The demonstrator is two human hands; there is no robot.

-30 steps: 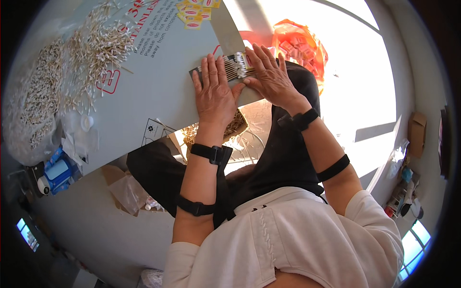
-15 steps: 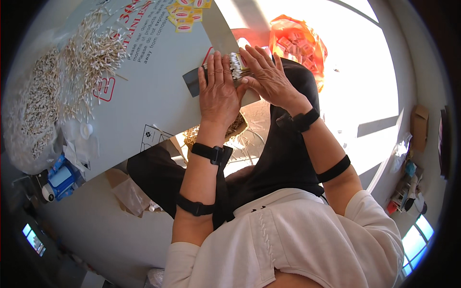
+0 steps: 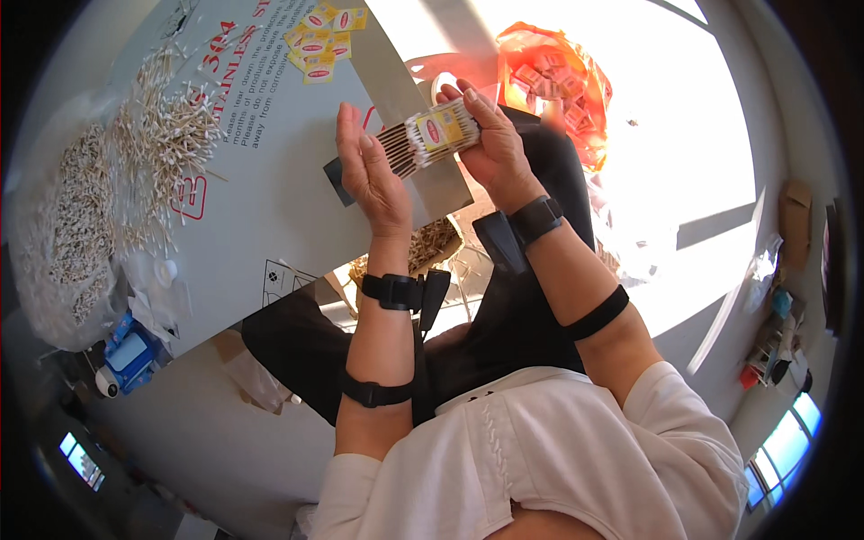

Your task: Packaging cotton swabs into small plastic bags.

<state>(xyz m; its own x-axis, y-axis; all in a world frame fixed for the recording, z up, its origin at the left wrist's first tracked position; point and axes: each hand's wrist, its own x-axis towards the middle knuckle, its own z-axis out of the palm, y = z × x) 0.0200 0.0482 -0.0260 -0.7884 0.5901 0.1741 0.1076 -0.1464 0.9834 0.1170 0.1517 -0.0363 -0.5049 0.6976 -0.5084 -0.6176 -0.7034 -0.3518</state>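
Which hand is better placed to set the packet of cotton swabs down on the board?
Probably the right hand: its fingers wrap the packet of cotton swabs. The left hand is open, only its palm against the swab ends.

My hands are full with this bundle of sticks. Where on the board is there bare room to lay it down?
Free: the grey board between the loose stick pile and your left hand, below the yellow labels. Crowded: the board's left side under sticks, and the orange bag beyond your right hand.
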